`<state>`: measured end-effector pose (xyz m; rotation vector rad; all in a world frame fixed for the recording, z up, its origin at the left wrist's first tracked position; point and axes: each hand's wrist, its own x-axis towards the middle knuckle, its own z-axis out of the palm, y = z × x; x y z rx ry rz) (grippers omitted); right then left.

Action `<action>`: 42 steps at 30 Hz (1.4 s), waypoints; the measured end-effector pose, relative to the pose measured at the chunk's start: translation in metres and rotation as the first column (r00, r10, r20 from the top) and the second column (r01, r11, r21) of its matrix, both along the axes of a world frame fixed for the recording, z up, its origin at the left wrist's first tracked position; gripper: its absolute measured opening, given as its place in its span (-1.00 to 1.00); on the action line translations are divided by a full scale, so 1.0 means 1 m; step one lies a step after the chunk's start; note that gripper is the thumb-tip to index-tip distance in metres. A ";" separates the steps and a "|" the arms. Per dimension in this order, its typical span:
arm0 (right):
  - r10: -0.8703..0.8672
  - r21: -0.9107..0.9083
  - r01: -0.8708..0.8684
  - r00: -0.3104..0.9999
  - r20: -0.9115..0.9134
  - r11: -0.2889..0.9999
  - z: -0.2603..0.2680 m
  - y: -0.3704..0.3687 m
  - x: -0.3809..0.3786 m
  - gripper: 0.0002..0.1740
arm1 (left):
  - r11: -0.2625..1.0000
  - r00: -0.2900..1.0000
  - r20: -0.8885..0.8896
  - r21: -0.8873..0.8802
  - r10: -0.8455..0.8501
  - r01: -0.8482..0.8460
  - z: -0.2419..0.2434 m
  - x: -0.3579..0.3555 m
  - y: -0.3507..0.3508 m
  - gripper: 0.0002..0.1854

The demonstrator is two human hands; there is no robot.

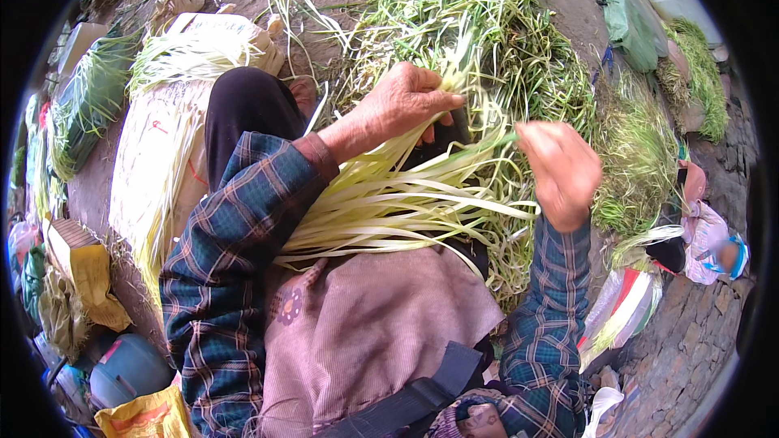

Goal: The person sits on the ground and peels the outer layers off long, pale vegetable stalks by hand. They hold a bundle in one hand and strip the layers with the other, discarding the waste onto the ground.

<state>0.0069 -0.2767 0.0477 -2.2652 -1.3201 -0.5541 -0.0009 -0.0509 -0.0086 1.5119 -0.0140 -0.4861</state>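
A bunch of pale yellow leafy stalks, likely blanched chives, lies across my lap on a mauve corduroy apron. My left hand grips the bunch near its whitish bases, thumb and fingers closed around it. To the right, my right hand is blurred by motion. Its fingertips pinch the end of a greenish leaf that runs out from the bunch. Beyond both hands spreads a large heap of green and yellow leaf trimmings.
Sorted pale stalks lie on a white sack at my left. Further left are a green bundle, a cardboard box and a grey-blue rounded container. A person sits at right, near a grass heap and a striped sack.
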 end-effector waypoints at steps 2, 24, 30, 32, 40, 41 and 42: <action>-0.083 0.023 0.084 0.996 -0.026 0.996 -0.007 0.007 0.006 -0.77 | 0.996 0.996 -0.016 -0.024 -0.089 0.088 0.008 -0.001 0.006 -0.60; 0.029 0.004 -0.029 1.000 -0.003 1.000 -0.027 0.028 0.004 -0.71 | 0.982 0.994 -0.075 -0.161 0.083 -0.095 0.002 0.000 0.022 -0.78; 0.288 -0.149 -0.325 0.931 -0.226 0.934 -0.040 0.059 0.005 -0.75 | 0.985 0.998 -0.012 -0.161 0.055 -0.056 0.003 -0.001 0.026 -0.67; 0.312 -0.118 -0.357 0.905 -0.289 0.927 -0.044 0.065 0.003 -0.77 | 0.984 0.998 0.017 -0.167 0.059 -0.055 0.004 -0.002 0.027 -0.63; 0.298 -0.085 -0.408 0.779 -0.552 0.909 -0.036 0.060 -0.009 -0.78 | 0.993 0.999 0.053 -0.118 0.000 0.006 0.019 -0.007 0.027 -0.76; 0.284 -0.075 -0.394 0.769 -0.572 0.916 -0.036 0.058 -0.011 -0.78 | 0.990 0.998 0.067 -0.139 -0.010 0.020 0.021 -0.008 0.027 -0.78; 0.282 -0.061 -0.386 0.764 -0.581 0.920 -0.035 0.056 -0.013 -0.79 | 0.990 0.997 0.080 -0.141 0.016 -0.004 0.023 -0.010 0.026 -0.80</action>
